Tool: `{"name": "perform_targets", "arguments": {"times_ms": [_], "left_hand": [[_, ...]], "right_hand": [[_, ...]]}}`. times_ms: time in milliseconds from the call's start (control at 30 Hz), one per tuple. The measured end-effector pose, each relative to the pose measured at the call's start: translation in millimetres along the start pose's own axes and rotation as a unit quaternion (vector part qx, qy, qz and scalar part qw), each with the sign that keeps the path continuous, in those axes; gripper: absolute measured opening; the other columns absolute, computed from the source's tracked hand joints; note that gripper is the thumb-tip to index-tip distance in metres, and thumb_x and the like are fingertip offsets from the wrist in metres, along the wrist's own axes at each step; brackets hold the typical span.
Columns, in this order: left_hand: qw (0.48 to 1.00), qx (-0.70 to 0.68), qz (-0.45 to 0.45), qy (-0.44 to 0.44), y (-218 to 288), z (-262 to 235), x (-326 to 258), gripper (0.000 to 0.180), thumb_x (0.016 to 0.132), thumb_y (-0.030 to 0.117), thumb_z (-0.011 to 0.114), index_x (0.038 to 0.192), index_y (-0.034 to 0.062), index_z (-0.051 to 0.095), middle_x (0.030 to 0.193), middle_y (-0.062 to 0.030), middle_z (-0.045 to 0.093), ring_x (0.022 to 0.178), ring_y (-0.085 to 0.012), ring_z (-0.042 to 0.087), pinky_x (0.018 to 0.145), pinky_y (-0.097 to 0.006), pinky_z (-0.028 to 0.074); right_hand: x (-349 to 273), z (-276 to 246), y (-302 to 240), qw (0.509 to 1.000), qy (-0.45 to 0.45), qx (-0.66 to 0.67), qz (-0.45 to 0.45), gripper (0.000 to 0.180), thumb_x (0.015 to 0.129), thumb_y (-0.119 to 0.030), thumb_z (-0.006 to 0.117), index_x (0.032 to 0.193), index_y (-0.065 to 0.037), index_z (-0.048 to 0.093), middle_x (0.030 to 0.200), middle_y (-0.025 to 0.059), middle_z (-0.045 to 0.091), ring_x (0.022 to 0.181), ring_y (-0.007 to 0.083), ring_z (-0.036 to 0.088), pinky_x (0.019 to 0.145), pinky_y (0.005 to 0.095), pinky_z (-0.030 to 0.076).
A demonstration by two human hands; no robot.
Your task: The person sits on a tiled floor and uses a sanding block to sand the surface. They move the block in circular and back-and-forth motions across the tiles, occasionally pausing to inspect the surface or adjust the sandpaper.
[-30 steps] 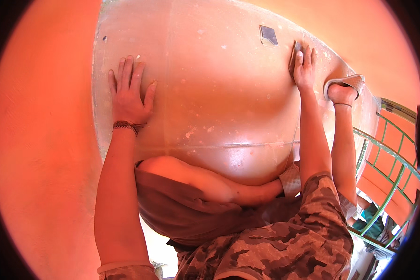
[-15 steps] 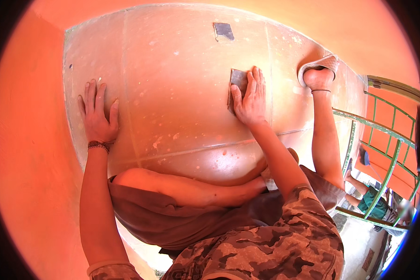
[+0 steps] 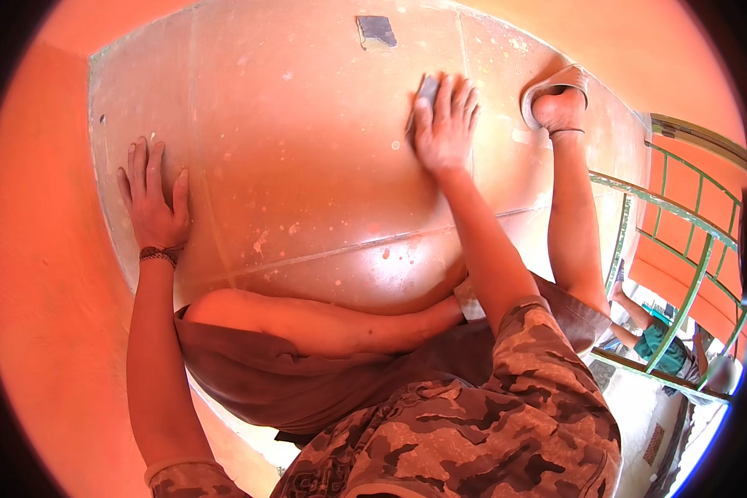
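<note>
My left hand (image 3: 155, 195) lies flat on the paint-spotted tiles (image 3: 307, 158), fingers spread, near their left edge; it holds nothing, and a dark bracelet circles the wrist. Farther right, my right hand (image 3: 446, 129) presses a dark grey, thin piece that looks like sandpaper (image 3: 427, 89) against the tiles. Thumb and fingers lie over it, so much of it is hidden under the hand. A second grey piece (image 3: 377, 31) with a torn edge rests on the tiles beyond, apart from both hands.
An orange wall (image 3: 41, 232) borders the tiles at left. My bent leg (image 3: 332, 324) crosses below the hands; my sandalled foot (image 3: 559, 108) stands at right. Beyond it is a green metal frame (image 3: 689, 307), with a person in green clothing (image 3: 660, 340) behind.
My right hand has slid away from me and slightly right over the tiles, taking the sandpaper along. My left hand stays flat on the tiles. The whole view has shifted a little.
</note>
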State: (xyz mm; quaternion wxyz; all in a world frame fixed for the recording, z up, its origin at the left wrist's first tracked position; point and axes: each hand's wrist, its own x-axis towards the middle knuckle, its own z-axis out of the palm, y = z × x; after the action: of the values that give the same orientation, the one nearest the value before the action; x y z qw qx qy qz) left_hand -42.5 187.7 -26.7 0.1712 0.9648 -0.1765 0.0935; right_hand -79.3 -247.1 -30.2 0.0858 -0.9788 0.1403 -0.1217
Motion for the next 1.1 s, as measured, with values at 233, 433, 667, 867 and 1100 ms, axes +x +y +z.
{"name": "perform_targets", "arguments": {"times_ms": [233, 433, 667, 867, 1100], "left_hand": [[1.0, 0.009, -0.002, 0.002, 1.7, -0.5, -0.2, 0.052, 0.098, 0.029, 0.054, 0.146, 0.0091, 0.044, 0.156, -0.0169, 0.036, 0.145, -0.0343, 0.03, 0.118, -0.055, 0.015], [1.0, 0.019, -0.001, 0.003, -4.9, -3.4, 0.6, 0.051, 0.099, 0.03, 0.052, 0.145, 0.0096, 0.044, 0.156, -0.0154, 0.036, 0.146, -0.0334, 0.03, 0.119, -0.055, 0.015], [1.0, 0.011, 0.006, 0.005, -1.8, -0.2, -2.1, 0.052, 0.099, 0.031, 0.053, 0.146, 0.0099, 0.044, 0.156, -0.0142, 0.036, 0.146, -0.0328, 0.031, 0.119, -0.054, 0.015], [1.0, 0.015, 0.002, 0.001, -4.1, -0.1, -1.9, 0.052, 0.099, 0.032, 0.053, 0.145, 0.0101, 0.045, 0.156, -0.0151, 0.037, 0.145, -0.033, 0.031, 0.119, -0.054, 0.015], [1.0, 0.006, 0.007, 0.009, -2.1, 2.7, 2.4, 0.05, 0.1, 0.032, 0.052, 0.145, 0.0109, 0.045, 0.155, -0.0155, 0.037, 0.145, -0.033, 0.032, 0.118, -0.054, 0.016]], "right_hand": [[-6.3, -13.8, 1.6, 0.995, -0.053, 0.034, -0.077, 0.069, 0.101, -0.052, 0.036, 0.154, -0.009, 0.03, 0.16, 0.0244, 0.021, 0.149, 0.0432, 0.015, 0.12, 0.0562, 0.006], [-25.2, -18.7, -12.9, 0.992, -0.075, 0.05, -0.085, 0.069, 0.102, -0.047, 0.035, 0.154, -0.004, 0.027, 0.16, 0.0252, 0.02, 0.15, 0.0431, 0.013, 0.121, 0.0549, 0.004], [-37.4, -21.5, -8.0, 0.994, -0.075, 0.031, -0.074, 0.066, 0.103, -0.046, 0.033, 0.155, -0.007, 0.026, 0.161, 0.024, 0.017, 0.149, 0.0445, 0.01, 0.12, 0.0584, 0.003], [-78.8, -28.0, -20.9, 0.982, -0.118, 0.069, -0.133, 0.067, 0.102, -0.05, 0.033, 0.156, -0.01, 0.025, 0.161, 0.0252, 0.018, 0.148, 0.0482, 0.008, 0.119, 0.0591, 0.0], [-86.6, -23.4, 8.1, 0.995, -0.089, -0.026, -0.029, 0.072, 0.102, -0.052, 0.035, 0.155, -0.006, 0.022, 0.159, 0.0307, 0.013, 0.148, 0.0501, 0.006, 0.118, 0.0601, 0.001]]}}
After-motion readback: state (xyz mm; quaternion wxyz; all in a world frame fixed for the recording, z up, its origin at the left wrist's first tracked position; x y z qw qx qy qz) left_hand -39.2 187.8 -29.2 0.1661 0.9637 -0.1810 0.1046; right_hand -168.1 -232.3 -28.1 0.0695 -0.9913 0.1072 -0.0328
